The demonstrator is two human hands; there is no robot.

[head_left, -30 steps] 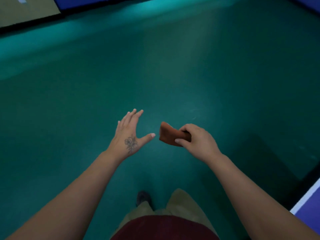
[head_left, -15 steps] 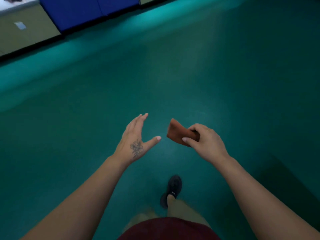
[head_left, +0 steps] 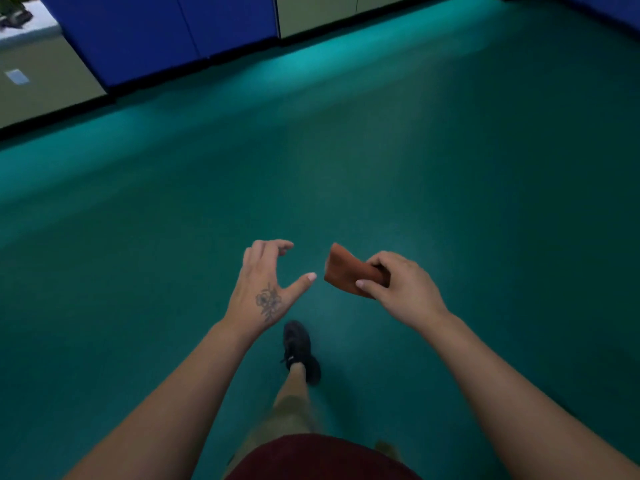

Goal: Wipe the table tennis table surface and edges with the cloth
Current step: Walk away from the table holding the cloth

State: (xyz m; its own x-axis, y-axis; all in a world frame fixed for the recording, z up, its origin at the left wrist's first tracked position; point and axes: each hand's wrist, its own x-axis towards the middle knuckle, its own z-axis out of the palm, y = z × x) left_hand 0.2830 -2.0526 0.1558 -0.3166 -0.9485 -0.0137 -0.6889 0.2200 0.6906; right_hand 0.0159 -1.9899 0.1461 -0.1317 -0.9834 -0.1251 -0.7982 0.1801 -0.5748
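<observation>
- Holding a folded brown cloth (head_left: 349,273) mid-frame, the right hand (head_left: 398,284) pinches its right end between thumb and fingers above the green floor (head_left: 450,168).
- Left hand (head_left: 265,282) hovers just beside, empty, fingers loosely curved.
- Likely best: take the free end and unfold it before wiping.
- Cloth's long axis runs left-right, free end pointing left, slightly upward.

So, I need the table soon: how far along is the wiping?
Done: nothing visible. In hand: the right hand pinches the folded brown cloth; the left hand is open beside it, apart. Left: all the wiping; only green floor shows, no table.
</observation>
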